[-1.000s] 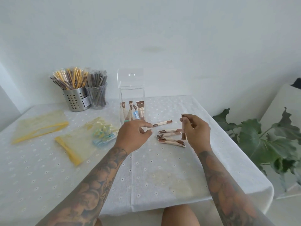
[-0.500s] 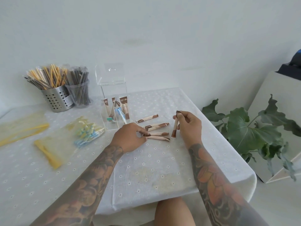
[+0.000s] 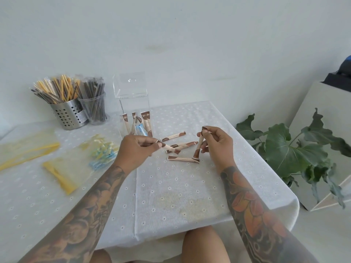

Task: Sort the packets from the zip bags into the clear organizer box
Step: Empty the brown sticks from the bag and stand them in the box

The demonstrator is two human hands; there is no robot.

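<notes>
A person seated at a cloth-covered bench sorts brown-and-cream stick packets, with the left hand pinching one packet by its end between thumb and forefinger, and the right hand pinching a second packet at its top so it hangs nearly upright, its lower end close to the cloth. Three more loose packets lie between the hands, and the clear organizer box, lid raised, stands at 12 o'clock from them with several brown sticks and one blue packet already upright inside. A zip bag holding blue-and-yellow packets lies at 9 o'clock from the left hand, with a flatter zip bag beyond it. Judged by their look, the sticks are light, slim and slightly flexible, with smooth wrappers that could slip; a pinch near one sealed end seems best, leaving the length free to drop straight into a compartment. The box itself looks light enough to shift if nudged.
</notes>
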